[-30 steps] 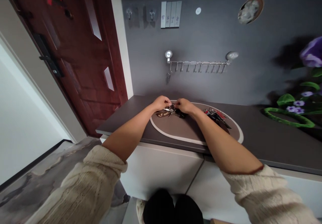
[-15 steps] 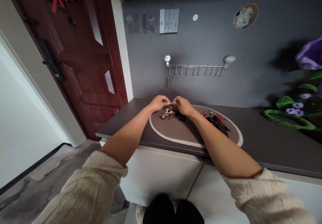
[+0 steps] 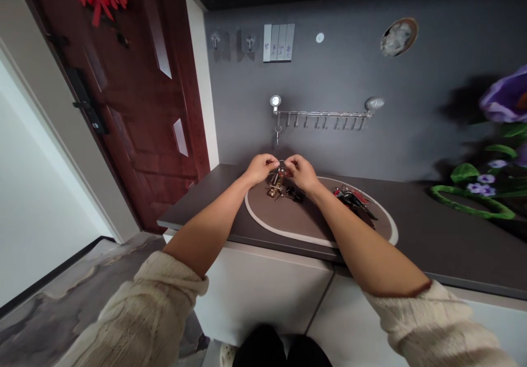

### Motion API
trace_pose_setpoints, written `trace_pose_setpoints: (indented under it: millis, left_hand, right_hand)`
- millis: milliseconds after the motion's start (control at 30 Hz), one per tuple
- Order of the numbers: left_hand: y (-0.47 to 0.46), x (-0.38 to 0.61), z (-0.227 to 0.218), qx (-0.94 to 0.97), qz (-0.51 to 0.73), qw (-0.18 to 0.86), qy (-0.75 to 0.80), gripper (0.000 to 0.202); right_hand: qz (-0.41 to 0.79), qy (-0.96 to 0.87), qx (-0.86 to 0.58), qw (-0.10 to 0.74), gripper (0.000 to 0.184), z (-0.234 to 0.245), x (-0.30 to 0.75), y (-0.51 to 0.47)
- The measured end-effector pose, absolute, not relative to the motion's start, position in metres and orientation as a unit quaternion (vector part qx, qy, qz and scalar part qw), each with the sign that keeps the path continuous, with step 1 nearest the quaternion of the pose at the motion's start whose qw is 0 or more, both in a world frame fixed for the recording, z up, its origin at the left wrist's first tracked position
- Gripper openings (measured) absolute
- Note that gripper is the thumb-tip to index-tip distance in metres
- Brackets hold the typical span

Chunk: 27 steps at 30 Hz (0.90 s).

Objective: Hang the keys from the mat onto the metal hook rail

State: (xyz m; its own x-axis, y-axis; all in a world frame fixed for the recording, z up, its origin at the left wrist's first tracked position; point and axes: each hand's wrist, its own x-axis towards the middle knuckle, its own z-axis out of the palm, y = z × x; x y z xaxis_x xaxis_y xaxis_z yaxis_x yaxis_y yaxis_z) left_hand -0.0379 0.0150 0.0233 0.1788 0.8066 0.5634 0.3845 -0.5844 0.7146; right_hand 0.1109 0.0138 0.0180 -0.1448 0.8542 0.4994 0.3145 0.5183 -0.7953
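While two dark-clad knees (image 3: 263,348) stand at six o'clock before the pale cabinet front (image 3: 263,279), bare forearms reach from rolled knit sleeves (image 3: 164,279) across the grey counter (image 3: 415,207). A brown oval mat (image 3: 296,227) with a white rim lies there. Toward its three o'clock sits a loose pile of keys (image 3: 353,199), apart from both hands but near the right forearm. At its ten o'clock, a bunch of keys (image 3: 279,190) hangs below a thin metal key ring (image 3: 282,161); whether the lowest pieces touch the mat I cannot tell.

The left hand (image 3: 261,168) pinches the ring's nine o'clock side, thumb against fingertips; the right hand (image 3: 302,172), fingers curled and narrow, seems to pinch its three o'clock side, though the contact is tiny.

Trouble would likely start at that ring: a slick edge could slip from the fingertips and drop the bunch, or, if the coil is prised apart, keys could slide off and scatter. A careless elbow might sweep the pile.

Beyond, at twelve, a hooked rail (image 3: 325,114) carries what looks like a single key (image 3: 277,135).
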Motion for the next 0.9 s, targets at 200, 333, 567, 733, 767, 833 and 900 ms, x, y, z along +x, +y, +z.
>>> trace_pose_setpoints:
  millis: [200, 333, 567, 733, 767, 833, 900]
  left_hand:
    - [0.016, -0.037, 0.024, 0.684, 0.548, 0.261, 0.405, 0.013]
    - [0.016, -0.038, 0.026, 0.655, 0.572, 0.285, 0.404, 0.015]
    - [0.014, -0.036, 0.031, 0.641, 0.61, 0.299, 0.358, 0.022]
    - [0.012, -0.035, 0.033, 0.637, 0.619, 0.313, 0.337, 0.026]
    - [0.012, -0.035, 0.034, 0.635, 0.621, 0.319, 0.332, 0.027]
    - [0.011, -0.035, 0.034, 0.632, 0.625, 0.325, 0.323, 0.027]
    - [0.01, -0.035, 0.034, 0.629, 0.63, 0.325, 0.318, 0.026]
  right_hand:
    - [0.39, -0.65, -0.382, 0.529, 0.006, 0.018, 0.106, 0.009]
    - [0.43, -0.631, -0.356, 0.539, 0.01, 0.022, 0.106, 0.004]
    - [0.431, -0.623, -0.323, 0.567, 0.02, 0.032, 0.104, -0.006]
    - [0.413, -0.621, -0.309, 0.59, 0.02, 0.035, 0.103, -0.005]
    - [0.408, -0.62, -0.311, 0.594, 0.02, 0.035, 0.103, -0.005]
    - [0.407, -0.62, -0.31, 0.595, 0.019, 0.036, 0.102, -0.005]
    - [0.413, -0.619, -0.306, 0.594, 0.019, 0.038, 0.101, -0.006]
